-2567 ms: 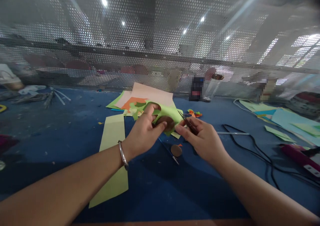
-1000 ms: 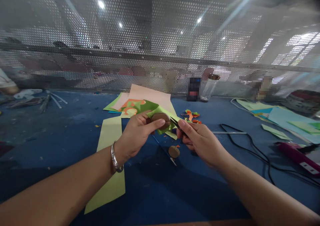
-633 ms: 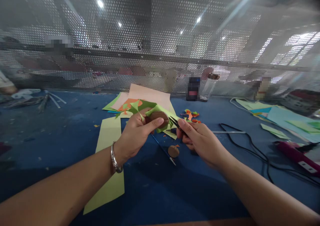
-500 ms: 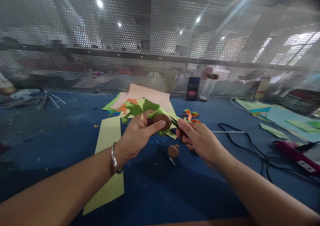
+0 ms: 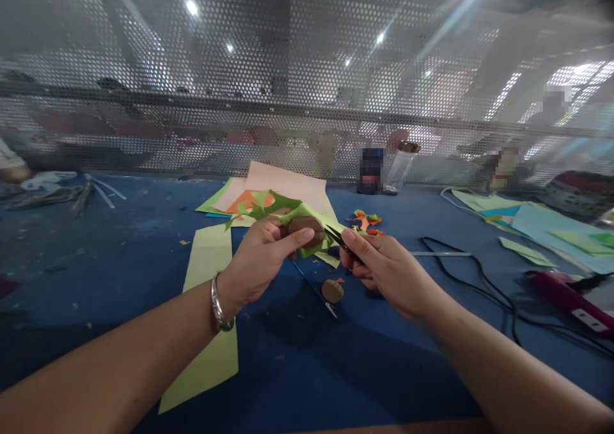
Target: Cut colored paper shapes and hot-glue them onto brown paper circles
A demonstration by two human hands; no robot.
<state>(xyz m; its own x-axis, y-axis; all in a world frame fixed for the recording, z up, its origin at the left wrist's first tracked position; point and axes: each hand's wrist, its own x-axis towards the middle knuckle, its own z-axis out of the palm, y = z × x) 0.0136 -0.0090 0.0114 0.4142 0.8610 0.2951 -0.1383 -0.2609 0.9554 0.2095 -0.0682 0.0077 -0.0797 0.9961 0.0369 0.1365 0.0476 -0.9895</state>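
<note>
My left hand, with a silver bracelet at the wrist, pinches a brown round disc against a piece of green paper with jagged cut edges. In my right hand are dark scissors, their blades at the right edge of the green paper. My fingers hide the handles. Below the hands a smaller brown disc lies on the blue table beside a thin blue stick with a pale tip.
A pale green strip lies at left, stacked coloured sheets behind the hands. Orange and green scraps lie to the right. Farther right are a black cable, a magenta tool and more paper. A clear jar stands at the back.
The green paper and brown disc have shifted and turned slightly in my left hand, the disc moving a little left and up. My right hand with the scissors has barely moved.
</note>
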